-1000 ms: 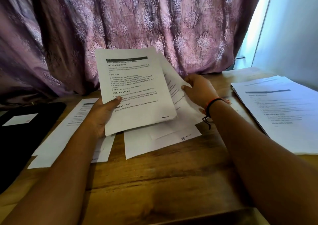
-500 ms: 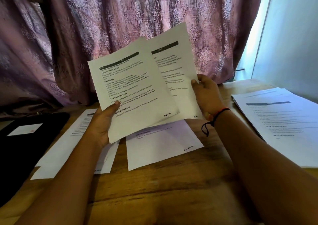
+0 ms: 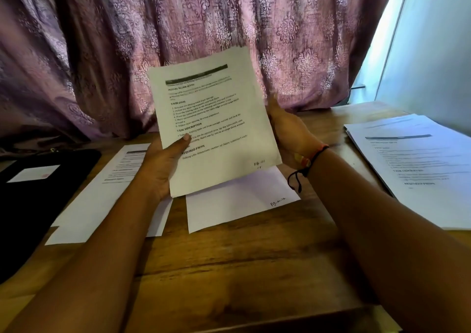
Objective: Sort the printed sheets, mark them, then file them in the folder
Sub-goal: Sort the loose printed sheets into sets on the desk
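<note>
At the centre of the frame the left hand [image 3: 160, 169] pinches a printed sheet [image 3: 216, 118] by its lower left edge, thumb pressed on the front, holding it upright above the wooden table [image 3: 242, 269]. The right hand [image 3: 288, 133] sits against its right edge, fingers hidden behind the paper, so its grip cannot be told. A marked sheet [image 3: 237, 205] lies flat just below; the black folder [image 3: 38, 192] lies at the far left

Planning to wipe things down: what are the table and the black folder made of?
Table: wood or wood veneer, brown with visible grain, slight sheen. Black folder: perhaps plastic or leatherette, matte; too shadowed to be sure.
</note>
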